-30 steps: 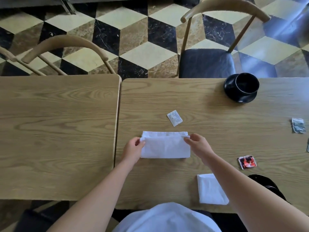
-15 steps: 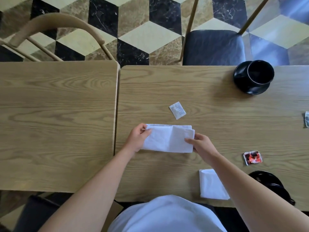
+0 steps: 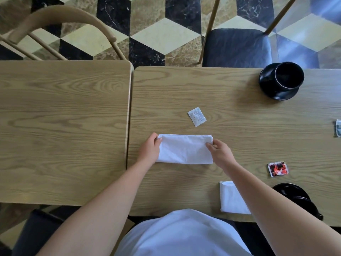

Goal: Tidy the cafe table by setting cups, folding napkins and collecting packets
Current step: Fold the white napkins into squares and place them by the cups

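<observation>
A white napkin [image 3: 184, 149], folded into a long rectangle, lies flat on the right table [image 3: 239, 126]. My left hand [image 3: 150, 149] pinches its left end and my right hand [image 3: 220, 152] pinches its right end. A white packet [image 3: 196, 116] lies just beyond the napkin. A red and black packet [image 3: 278, 169] lies to the right. A second folded white napkin [image 3: 231, 198] sits near the front edge, partly under my right forearm. A black cup on a black saucer [image 3: 281, 81] stands at the far right.
A second wooden table [image 3: 62, 130] adjoins on the left. Another packet [image 3: 338, 130] is cut off at the right edge. A black saucer or cup [image 3: 297, 197] shows behind my right forearm. Two chairs [image 3: 238, 47] stand beyond the tables.
The napkin's right part, lifted and folded over half a second ago, now lies flat as a neat rectangle. Both hands hold its ends. The camera view shifted slightly.
</observation>
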